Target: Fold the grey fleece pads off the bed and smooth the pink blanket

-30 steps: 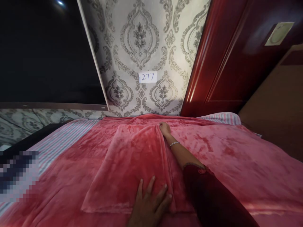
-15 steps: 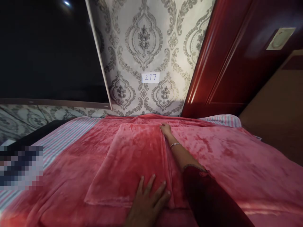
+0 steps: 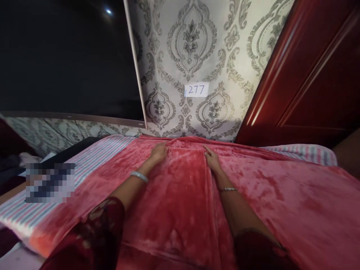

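Note:
A red plush blanket [image 3: 180, 187] lies spread out, with a folded panel running along its middle. My left hand [image 3: 159, 153], a wide silver bangle at its wrist, is closed on the cloth at the panel's far left corner; its fingertips are partly hidden. At the far right corner, my right hand [image 3: 213, 159] rests on the blanket with its index finger stretched out and apart from the thumb. A thin bracelet [image 3: 230, 189] circles the right wrist. Both forearms reach forward over the panel's sides, in dark red sleeves.
Striped bedding [image 3: 108, 155] shows beneath the blanket at the left and far right. Behind stands a patterned wall with a paper label [image 3: 197, 90] reading 277. A large black screen [image 3: 67, 56] is at left, a dark red wooden panel [image 3: 315, 82] at right. One patch at left is pixelated.
My left hand has moved from the near edge of the folded panel to its far left corner. My right hand stays at the far right corner, its index finger now extended. The view has shifted left.

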`<state>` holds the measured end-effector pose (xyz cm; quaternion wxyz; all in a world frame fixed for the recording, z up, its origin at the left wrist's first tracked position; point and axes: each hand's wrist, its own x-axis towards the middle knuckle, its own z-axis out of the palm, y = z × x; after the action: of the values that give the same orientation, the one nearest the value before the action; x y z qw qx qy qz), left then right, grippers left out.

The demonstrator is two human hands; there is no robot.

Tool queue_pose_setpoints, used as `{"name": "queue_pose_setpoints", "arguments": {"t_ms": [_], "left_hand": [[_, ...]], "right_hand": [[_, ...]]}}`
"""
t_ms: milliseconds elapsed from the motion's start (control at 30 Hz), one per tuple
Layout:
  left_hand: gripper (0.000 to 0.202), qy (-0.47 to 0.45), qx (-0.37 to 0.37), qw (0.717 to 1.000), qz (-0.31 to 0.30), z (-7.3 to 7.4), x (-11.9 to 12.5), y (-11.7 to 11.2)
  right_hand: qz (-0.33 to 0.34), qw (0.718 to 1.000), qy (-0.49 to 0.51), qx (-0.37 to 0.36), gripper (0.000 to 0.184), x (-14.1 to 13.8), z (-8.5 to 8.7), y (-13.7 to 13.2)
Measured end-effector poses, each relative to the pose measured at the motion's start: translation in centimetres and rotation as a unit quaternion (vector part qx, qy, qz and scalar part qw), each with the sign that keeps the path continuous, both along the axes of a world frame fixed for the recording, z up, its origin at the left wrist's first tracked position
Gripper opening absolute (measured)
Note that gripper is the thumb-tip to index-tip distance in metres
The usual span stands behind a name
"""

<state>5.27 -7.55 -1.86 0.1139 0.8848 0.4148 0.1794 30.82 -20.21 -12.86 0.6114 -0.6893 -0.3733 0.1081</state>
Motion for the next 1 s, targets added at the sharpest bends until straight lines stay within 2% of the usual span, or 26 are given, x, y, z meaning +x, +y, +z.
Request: {"name": "queue_pose_setpoints", "arguments": {"t_ms": [100,233,400,567,800,900,1000], "left_hand": [[0.041,0.038,-0.024,0.995,0.088,-1.6,0.8,2.4],[0.039,0.05,-0.02,0.989,0.141,-3.6,0.3,2.6],[0.038,0.035,-0.031,0.983,0.179,-4.0,-0.2,3.7],[0.036,0.033,-0.056,0.982,0.178,-3.9,-0.6,4.9],[0.043,0.009,-0.052,0.986,0.161,-3.8,-0.8,4.3],[0.048,0.004,-0.038,0.99,0.137,-4.0,-0.8,4.2],[0.043,0.041,-0.039,0.988,0.143,-4.1,-0.6,4.2]], "right_hand": [[0.01,1.0,-0.009,0.016,0.051,0.1,0.0,0.0],[-0.024,0.997,-0.056,-0.05,0.046,-0.2,0.6,0.1],[-0.032,0.989,-0.101,-0.1,0.045,-1.2,1.9,-0.1],[-0.087,0.979,-0.097,-0.158,0.045,-1.4,2.7,-0.5],[-0.049,0.982,-0.096,-0.153,0.043,-1.7,4.0,-0.4],[-0.026,0.977,-0.125,-0.171,0.051,-2.1,3.8,-0.2],[-0.049,0.964,-0.156,-0.211,0.051,-2.3,3.2,-0.2]]}}
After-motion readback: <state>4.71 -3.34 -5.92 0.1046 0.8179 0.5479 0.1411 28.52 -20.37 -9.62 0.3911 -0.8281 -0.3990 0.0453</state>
